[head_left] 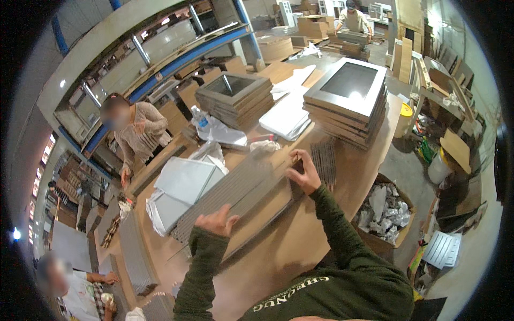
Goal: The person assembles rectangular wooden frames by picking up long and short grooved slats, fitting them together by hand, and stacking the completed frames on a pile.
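Note:
A long bundle of thin grey slats [235,187] lies across the brown worktable [300,241] in front of me. My left hand [217,220] rests on the bundle's near end with fingers spread. My right hand [304,172] presses on its far end, fingers curled over the edge. Just beyond my right hand lies a short stack of dark grey strips [324,160]. Under the bundle's left side sit white plastic-wrapped sheets [179,187].
Two stacks of grey framed panels [348,101] [235,99] stand at the table's far side, with white sheets [286,115] and a water bottle [201,121] between. A cardboard box of crumpled wrap [383,211] sits on the floor to the right. Other people work at left and far back.

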`<action>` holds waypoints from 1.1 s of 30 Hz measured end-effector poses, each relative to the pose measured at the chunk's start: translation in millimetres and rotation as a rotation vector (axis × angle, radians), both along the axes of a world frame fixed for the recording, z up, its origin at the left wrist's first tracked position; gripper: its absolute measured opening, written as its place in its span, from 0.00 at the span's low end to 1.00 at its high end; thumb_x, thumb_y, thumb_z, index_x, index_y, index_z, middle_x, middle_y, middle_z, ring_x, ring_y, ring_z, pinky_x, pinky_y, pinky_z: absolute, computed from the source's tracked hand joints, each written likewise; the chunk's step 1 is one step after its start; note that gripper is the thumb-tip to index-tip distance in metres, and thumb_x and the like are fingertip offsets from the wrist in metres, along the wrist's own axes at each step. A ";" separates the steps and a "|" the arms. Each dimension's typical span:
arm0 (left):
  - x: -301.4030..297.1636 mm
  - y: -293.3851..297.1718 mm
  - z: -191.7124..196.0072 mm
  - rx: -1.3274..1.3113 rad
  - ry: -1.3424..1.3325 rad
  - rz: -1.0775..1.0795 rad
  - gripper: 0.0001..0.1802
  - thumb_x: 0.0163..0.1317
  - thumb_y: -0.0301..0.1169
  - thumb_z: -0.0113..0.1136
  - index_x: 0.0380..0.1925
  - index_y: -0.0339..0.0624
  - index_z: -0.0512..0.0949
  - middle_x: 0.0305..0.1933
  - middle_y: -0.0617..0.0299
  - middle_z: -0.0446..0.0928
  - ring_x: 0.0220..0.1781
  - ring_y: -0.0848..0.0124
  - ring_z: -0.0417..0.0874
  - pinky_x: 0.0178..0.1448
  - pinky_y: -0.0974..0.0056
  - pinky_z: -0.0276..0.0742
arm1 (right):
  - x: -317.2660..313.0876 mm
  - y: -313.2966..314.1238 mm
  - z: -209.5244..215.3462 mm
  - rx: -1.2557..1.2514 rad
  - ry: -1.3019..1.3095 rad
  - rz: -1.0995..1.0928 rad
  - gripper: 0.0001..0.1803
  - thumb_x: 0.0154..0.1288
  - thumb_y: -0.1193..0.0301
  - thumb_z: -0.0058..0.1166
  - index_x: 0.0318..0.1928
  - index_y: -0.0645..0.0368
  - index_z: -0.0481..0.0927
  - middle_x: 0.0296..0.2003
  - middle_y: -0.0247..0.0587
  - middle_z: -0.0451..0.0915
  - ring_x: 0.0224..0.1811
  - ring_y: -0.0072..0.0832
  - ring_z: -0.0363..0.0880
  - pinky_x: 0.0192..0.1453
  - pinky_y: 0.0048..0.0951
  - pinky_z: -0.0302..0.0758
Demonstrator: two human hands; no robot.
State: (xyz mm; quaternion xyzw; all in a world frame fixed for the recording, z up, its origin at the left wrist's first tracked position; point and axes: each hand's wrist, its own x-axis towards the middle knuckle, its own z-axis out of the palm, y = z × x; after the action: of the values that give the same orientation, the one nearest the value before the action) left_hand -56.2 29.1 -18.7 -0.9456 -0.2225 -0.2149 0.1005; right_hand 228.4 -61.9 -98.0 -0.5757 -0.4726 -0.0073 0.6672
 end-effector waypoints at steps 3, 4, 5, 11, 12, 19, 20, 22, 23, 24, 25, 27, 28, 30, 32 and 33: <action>4.1 1.8 -25.1 -0.015 0.120 0.063 0.20 0.47 0.47 0.58 0.36 0.47 0.73 0.15 0.57 0.73 0.18 0.60 0.75 0.23 0.60 0.64 | -1.8 19.8 -11.1 -0.048 0.137 -0.110 0.19 0.51 0.63 0.58 0.35 0.57 0.63 0.28 0.27 0.57 0.28 0.16 0.55 0.33 0.18 0.60; 5.7 2.4 -24.2 -0.025 0.092 0.053 0.20 0.47 0.47 0.59 0.37 0.48 0.73 0.15 0.57 0.73 0.18 0.60 0.75 0.23 0.61 0.64 | -6.9 21.6 -10.8 -0.047 0.128 -0.140 0.20 0.49 0.62 0.59 0.36 0.58 0.63 0.29 0.31 0.59 0.31 0.21 0.57 0.37 0.22 0.61; 3.6 3.4 -23.7 -0.051 0.122 0.083 0.22 0.46 0.45 0.59 0.40 0.49 0.72 0.18 0.57 0.75 0.21 0.62 0.76 0.24 0.61 0.63 | -13.0 22.2 -4.6 -0.040 0.114 -0.168 0.22 0.48 0.62 0.59 0.36 0.59 0.64 0.31 0.35 0.61 0.35 0.25 0.60 0.40 0.25 0.62; -36.3 7.2 -14.9 -0.080 0.127 0.127 0.41 0.33 0.47 0.66 0.53 0.54 0.64 0.26 0.60 0.73 0.24 0.62 0.74 0.32 0.60 0.64 | -17.8 20.0 -5.2 0.032 -0.031 -0.251 0.20 0.50 0.69 0.56 0.42 0.59 0.64 0.36 0.35 0.61 0.39 0.24 0.61 0.46 0.25 0.60; -54.2 9.3 -9.7 -0.049 0.147 0.168 0.43 0.31 0.49 0.67 0.54 0.54 0.64 0.26 0.60 0.73 0.25 0.62 0.74 0.33 0.59 0.64 | -14.8 18.7 -7.1 0.036 -0.050 -0.260 0.20 0.51 0.70 0.55 0.43 0.59 0.64 0.38 0.36 0.62 0.41 0.26 0.61 0.48 0.25 0.59; -210.0 37.6 -50.0 -0.564 -0.313 0.320 0.46 0.36 0.43 0.69 0.57 0.44 0.57 0.44 0.50 0.71 0.47 0.60 0.74 0.45 0.59 0.72 | -31.6 25.2 -4.9 0.096 0.216 -0.168 0.19 0.49 0.70 0.53 0.43 0.59 0.65 0.37 0.39 0.63 0.40 0.30 0.64 0.46 0.27 0.62; -222.6 36.6 -69.5 -0.828 -0.573 0.378 0.45 0.38 0.44 0.67 0.57 0.43 0.57 0.45 0.50 0.71 0.47 0.61 0.73 0.46 0.58 0.72 | -32.4 30.6 -7.6 0.110 0.221 -0.145 0.19 0.49 0.70 0.52 0.43 0.59 0.65 0.37 0.38 0.63 0.39 0.29 0.63 0.46 0.27 0.62; -218.9 49.9 -117.3 -1.290 -0.980 0.311 0.43 0.43 0.47 0.63 0.56 0.41 0.57 0.45 0.51 0.70 0.48 0.61 0.73 0.46 0.57 0.72 | -20.2 30.4 -15.4 0.122 0.214 -0.142 0.19 0.50 0.71 0.51 0.43 0.59 0.64 0.36 0.37 0.62 0.38 0.27 0.62 0.45 0.27 0.61; -215.7 57.2 -140.8 -1.474 -1.134 0.233 0.41 0.45 0.48 0.61 0.56 0.40 0.57 0.45 0.51 0.70 0.47 0.62 0.73 0.46 0.57 0.72 | -13.7 32.6 -19.9 0.124 0.035 -0.257 0.17 0.50 0.71 0.51 0.41 0.58 0.64 0.36 0.36 0.61 0.35 0.25 0.61 0.43 0.27 0.61; -211.1 61.2 -162.4 -1.567 -1.177 0.055 0.39 0.48 0.50 0.57 0.56 0.40 0.58 0.45 0.51 0.70 0.46 0.63 0.73 0.46 0.58 0.72 | -13.0 35.9 -21.8 0.135 0.047 -0.245 0.17 0.51 0.71 0.51 0.41 0.58 0.64 0.35 0.36 0.61 0.35 0.24 0.60 0.43 0.27 0.61; -218.2 69.0 -200.3 -1.524 -1.254 0.052 0.36 0.52 0.52 0.52 0.55 0.39 0.59 0.45 0.50 0.70 0.45 0.64 0.73 0.45 0.58 0.72 | -18.9 44.5 -21.9 0.136 0.063 -0.216 0.16 0.52 0.71 0.51 0.41 0.59 0.63 0.35 0.35 0.60 0.35 0.24 0.60 0.44 0.26 0.60; -224.4 75.3 -242.3 -1.392 -1.319 0.098 0.33 0.57 0.54 0.43 0.52 0.38 0.62 0.46 0.49 0.70 0.40 0.66 0.74 0.41 0.61 0.72 | -30.4 52.2 -28.1 0.167 0.184 -0.084 0.14 0.54 0.72 0.49 0.41 0.59 0.63 0.35 0.35 0.60 0.35 0.23 0.59 0.45 0.25 0.59; -215.7 76.5 -246.3 -1.319 -1.301 0.142 0.32 0.58 0.55 0.40 0.51 0.37 0.63 0.46 0.48 0.71 0.35 0.68 0.75 0.38 0.64 0.73 | -29.6 51.3 -28.6 0.219 0.286 0.003 0.13 0.56 0.72 0.49 0.41 0.59 0.63 0.35 0.34 0.59 0.36 0.23 0.58 0.46 0.25 0.58; -188.8 78.9 -201.3 -1.342 -1.166 0.063 0.30 0.59 0.54 0.41 0.48 0.37 0.65 0.43 0.49 0.73 0.30 0.69 0.76 0.32 0.68 0.73 | -19.0 42.0 -26.8 0.223 0.248 -0.015 0.14 0.58 0.73 0.47 0.44 0.58 0.62 0.34 0.31 0.58 0.35 0.19 0.56 0.43 0.21 0.59; -198.5 79.5 -185.6 -1.343 -1.101 0.095 0.28 0.59 0.53 0.41 0.43 0.37 0.69 0.38 0.53 0.76 0.33 0.69 0.77 0.30 0.68 0.72 | -14.4 47.1 -29.0 0.206 0.075 -0.133 0.13 0.60 0.73 0.46 0.45 0.56 0.62 0.31 0.26 0.58 0.30 0.14 0.56 0.37 0.18 0.61; -182.8 75.8 -166.1 -1.207 -1.251 0.091 0.27 0.59 0.53 0.42 0.39 0.36 0.70 0.32 0.56 0.75 0.30 0.71 0.76 0.29 0.70 0.70 | -11.1 46.5 -30.1 0.227 0.106 -0.098 0.14 0.59 0.73 0.46 0.45 0.55 0.62 0.32 0.26 0.58 0.32 0.14 0.56 0.40 0.18 0.61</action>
State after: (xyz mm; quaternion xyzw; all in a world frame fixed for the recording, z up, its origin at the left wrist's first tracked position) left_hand -239.0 104.8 -184.8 -0.5358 -0.3503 -0.5363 -0.5501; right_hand 217.3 -15.4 -128.1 -0.5185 -0.4039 -0.0629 0.7510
